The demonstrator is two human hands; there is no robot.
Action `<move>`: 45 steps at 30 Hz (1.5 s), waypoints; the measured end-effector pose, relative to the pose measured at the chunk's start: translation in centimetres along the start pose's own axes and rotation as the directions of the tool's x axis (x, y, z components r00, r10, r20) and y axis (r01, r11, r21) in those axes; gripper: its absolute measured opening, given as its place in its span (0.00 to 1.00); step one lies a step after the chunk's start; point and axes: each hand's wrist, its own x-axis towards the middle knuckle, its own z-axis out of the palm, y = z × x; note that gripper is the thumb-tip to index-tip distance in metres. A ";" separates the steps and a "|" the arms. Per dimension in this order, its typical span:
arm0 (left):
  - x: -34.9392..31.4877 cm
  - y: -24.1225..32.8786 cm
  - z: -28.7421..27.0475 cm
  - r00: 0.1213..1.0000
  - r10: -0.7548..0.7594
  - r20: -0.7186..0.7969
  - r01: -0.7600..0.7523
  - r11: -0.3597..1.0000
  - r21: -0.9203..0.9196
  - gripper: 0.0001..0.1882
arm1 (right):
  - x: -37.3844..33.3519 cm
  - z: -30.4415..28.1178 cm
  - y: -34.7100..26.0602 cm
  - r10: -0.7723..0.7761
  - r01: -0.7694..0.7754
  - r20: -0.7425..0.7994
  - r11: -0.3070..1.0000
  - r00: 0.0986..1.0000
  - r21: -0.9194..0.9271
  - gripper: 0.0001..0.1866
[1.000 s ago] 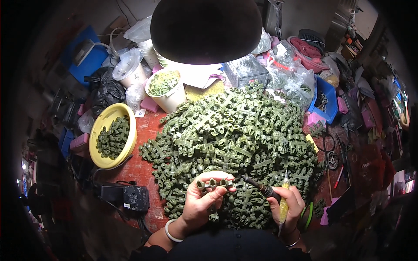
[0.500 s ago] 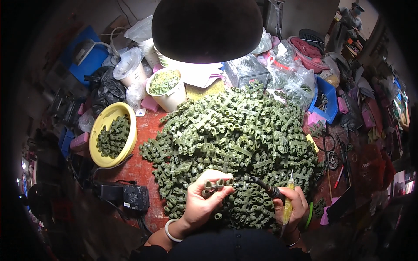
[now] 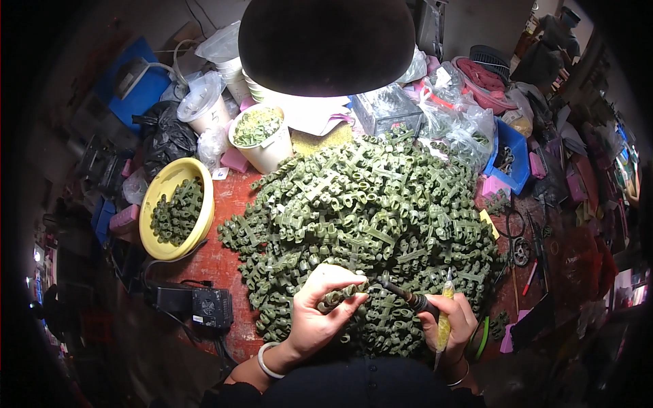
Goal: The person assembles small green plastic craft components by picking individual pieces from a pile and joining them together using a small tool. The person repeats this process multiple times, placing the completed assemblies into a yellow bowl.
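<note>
My left hand (image 3: pixel 324 309), with a white bangle at its wrist, pinches a small green piece with hollow lobes (image 3: pixel 335 298) between thumb and fingers. My right hand (image 3: pixel 454 322) is closed round a black pen-shaped tool like a soldering iron (image 3: pixel 412 297), its dark tip pointing left, close to the green piece. Whether the tip touches it, I cannot tell. The same hand also keeps hold of a slim tool with a yellow handle (image 3: pixel 444 321), pointing upward. Below and beyond both hands spreads a large heap of similar green pieces (image 3: pixel 354 204).
A dark round lamp head (image 3: pixel 326 47) hangs over the back. Left stand a yellow basin (image 3: pixel 208 216) holding green pieces, a white bucket (image 3: pixel 269 153) and a black power box (image 3: pixel 211 307). Plastic bags (image 3: pixel 459 129), a blue bin (image 3: pixel 517 163) and scissors (image 3: pixel 515 224) lie right.
My right hand has shifted slightly left, bringing the black tool's tip nearer the green piece. My left hand has tilted that piece. In the background, a person has moved.
</note>
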 end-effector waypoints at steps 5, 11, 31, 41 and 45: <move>0.0 0.2 0.1 0.999 -0.024 -0.032 0.023 0.999 -0.023 0.15 | -0.1 0.1 0.0 0.016 -0.016 -0.003 1.000 1.000 0.012 0.16; 0.2 0.1 0.1 0.999 0.020 -0.026 -0.020 1.000 0.011 0.14 | 0.0 0.0 0.0 0.016 -0.016 0.006 1.000 1.000 -0.002 0.16; 0.2 -0.2 -0.1 0.996 0.084 0.006 -0.084 0.996 0.034 0.15 | 0.1 -0.1 0.1 -0.003 0.003 -0.004 1.000 1.000 -0.014 0.15; 0.2 0.0 0.0 0.997 0.080 -0.008 -0.080 0.996 0.030 0.15 | -0.1 -0.1 0.0 0.032 -0.032 0.005 0.999 0.999 0.008 0.17; 0.3 0.2 -0.1 0.997 0.071 -0.004 -0.071 0.997 0.040 0.15 | -0.1 -0.2 -0.1 0.032 -0.032 0.015 0.999 0.999 -0.006 0.16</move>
